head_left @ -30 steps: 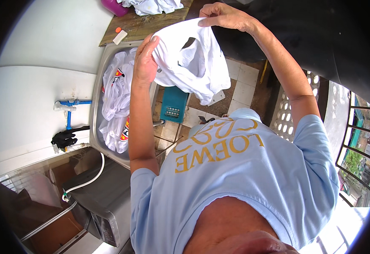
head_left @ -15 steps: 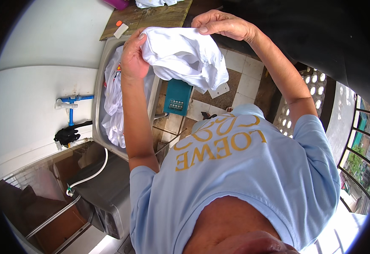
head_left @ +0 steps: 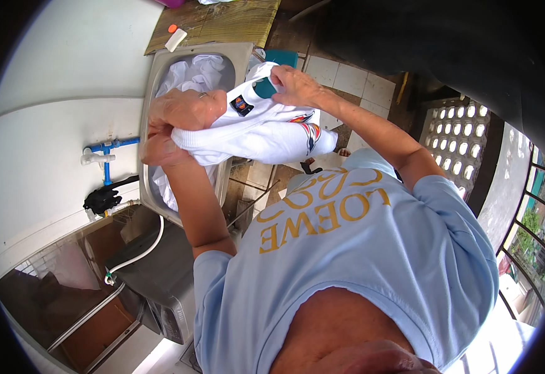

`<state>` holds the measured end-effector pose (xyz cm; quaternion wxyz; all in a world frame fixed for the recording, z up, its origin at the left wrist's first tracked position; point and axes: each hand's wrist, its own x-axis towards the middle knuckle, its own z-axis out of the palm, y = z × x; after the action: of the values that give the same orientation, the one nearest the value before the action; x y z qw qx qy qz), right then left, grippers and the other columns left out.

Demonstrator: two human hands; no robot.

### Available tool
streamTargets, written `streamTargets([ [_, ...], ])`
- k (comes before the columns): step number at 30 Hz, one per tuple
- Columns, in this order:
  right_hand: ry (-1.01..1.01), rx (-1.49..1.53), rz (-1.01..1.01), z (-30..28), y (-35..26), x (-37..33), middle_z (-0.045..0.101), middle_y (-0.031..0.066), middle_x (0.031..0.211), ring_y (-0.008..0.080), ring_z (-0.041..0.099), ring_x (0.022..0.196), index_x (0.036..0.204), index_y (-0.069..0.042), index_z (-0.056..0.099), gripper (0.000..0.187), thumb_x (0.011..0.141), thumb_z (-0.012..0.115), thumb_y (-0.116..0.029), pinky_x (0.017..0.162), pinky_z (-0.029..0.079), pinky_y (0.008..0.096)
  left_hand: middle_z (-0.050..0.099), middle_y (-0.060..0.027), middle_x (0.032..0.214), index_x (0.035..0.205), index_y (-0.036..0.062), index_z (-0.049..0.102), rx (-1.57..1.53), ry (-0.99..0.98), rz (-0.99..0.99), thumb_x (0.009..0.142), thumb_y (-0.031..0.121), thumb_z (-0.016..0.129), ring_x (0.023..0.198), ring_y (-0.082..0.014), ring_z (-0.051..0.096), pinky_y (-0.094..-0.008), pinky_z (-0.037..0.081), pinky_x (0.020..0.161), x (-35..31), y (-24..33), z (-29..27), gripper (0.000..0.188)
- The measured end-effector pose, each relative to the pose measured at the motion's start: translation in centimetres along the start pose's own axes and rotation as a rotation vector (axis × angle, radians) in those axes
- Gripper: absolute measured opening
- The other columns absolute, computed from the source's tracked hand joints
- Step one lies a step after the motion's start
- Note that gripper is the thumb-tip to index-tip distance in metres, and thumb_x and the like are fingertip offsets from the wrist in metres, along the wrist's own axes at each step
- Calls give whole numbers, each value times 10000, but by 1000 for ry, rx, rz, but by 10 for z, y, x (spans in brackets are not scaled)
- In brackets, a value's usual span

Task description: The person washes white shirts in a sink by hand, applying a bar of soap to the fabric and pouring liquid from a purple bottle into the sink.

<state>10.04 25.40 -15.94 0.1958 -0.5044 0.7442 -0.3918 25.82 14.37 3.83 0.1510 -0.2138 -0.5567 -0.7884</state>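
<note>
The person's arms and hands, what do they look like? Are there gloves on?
No gloves! The left hand and right hand are bare, and so are the forearms, where I can't see a watch. The short sleeves are plain light blue, loose and wide.

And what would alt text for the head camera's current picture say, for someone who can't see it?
Seen from above, a bare left hand and right hand hold a white garment with a dark label. A grey sink containing more white fabric is left of centre; a light-blue shirt fills the lower middle.
</note>
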Motion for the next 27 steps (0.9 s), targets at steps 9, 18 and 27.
streamTargets([
  [9, 267, -65, -114, -66, 30, 23, 653, 196, 956, 332, 656, 902, 1099, -46, 578, 291, 820, 506, -88, 858, 513, 397, 300, 35, 572, 629, 150, 368, 265, 186, -16, 786, 358, 589, 556, -125, 254, -332, 223, 630, -78, 43, -49, 342],
  [18, -160, 124, -223, -154, -16, 44, 626, 142, 1044, 251, 575, 987, 1113, 37, 565, 437, 821, 499, -282, 839, 455, 362, 392, -6, 682, 653, 100, 416, 406, 351, -198, 809, 129, 584, 712, -163, 382, -375, 359, 872, -108, 70, -84, 230],
  [27, -305, 117, -20, -177, -24, 68, 605, 106, 1093, 195, 553, 1003, 1273, 12, 520, 536, 825, 551, -279, 866, 445, 299, 579, -28, 836, 871, -23, 627, 586, 481, -379, 900, 117, 575, 809, -94, 516, -250, 392, 756, -96, 80, -95, 152],
])
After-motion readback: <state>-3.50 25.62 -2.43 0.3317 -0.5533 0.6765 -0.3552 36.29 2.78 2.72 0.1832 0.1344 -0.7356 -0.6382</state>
